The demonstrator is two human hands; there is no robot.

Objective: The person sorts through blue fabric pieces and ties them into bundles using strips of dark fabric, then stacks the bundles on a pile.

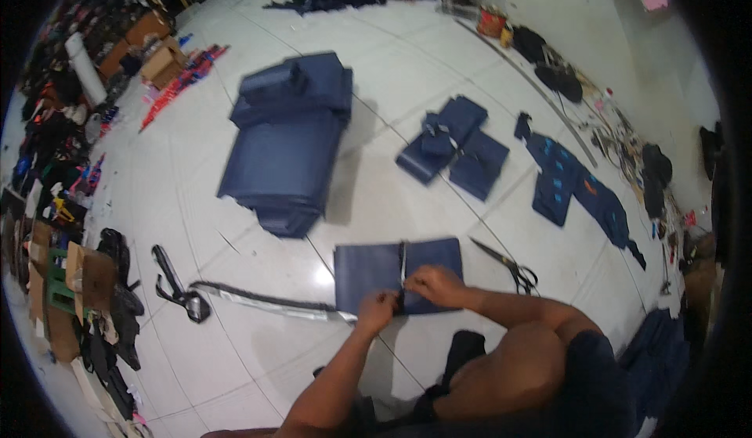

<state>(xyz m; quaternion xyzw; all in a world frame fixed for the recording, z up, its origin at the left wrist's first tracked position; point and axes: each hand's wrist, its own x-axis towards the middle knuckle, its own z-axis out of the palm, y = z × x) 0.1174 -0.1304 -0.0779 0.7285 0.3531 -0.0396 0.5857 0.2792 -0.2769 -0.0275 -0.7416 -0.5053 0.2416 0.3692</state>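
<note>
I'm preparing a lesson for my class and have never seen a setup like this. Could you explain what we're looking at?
There is no machine here: a person works with two bare hands. The single picture comes from a wide fisheye camera on their head, looking down, so straight lines bend near the rim.

The left hand and right hand meet at a narrow band across a folded navy bundle. Exactly what each pinches is too small to tell.

On the tiled floor, scissors lie to the right and a long dark strip to the left. Beyond sits a large navy stack.
</note>
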